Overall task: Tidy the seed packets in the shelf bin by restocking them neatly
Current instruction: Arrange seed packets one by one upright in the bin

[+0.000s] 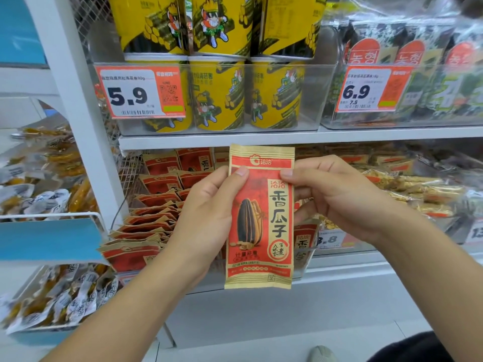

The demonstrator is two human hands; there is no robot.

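Observation:
A red and tan sunflower seed packet [261, 218] is held upright in front of the shelf, print facing me. My left hand [209, 212] grips its left edge, thumb on the front near the top. My right hand [337, 194] pinches its upper right edge, thumb on the front. Behind the hands is the shelf bin [130, 163], a wire-sided one holding several matching seed packets [154, 220] stacked at a slant. Another matching packet [304, 244] stands just right of the held one, partly hidden.
Above, a clear bin [313, 100] holds yellow snack tubs [219, 95] behind a 5.9 price tag [141, 92]. Seaweed packs [418, 74] sit at the upper right with a 6.9 tag. Wrapped snack bars [407, 186] fill the right bin. Small bagged snacks [52, 178] hang on the left rack.

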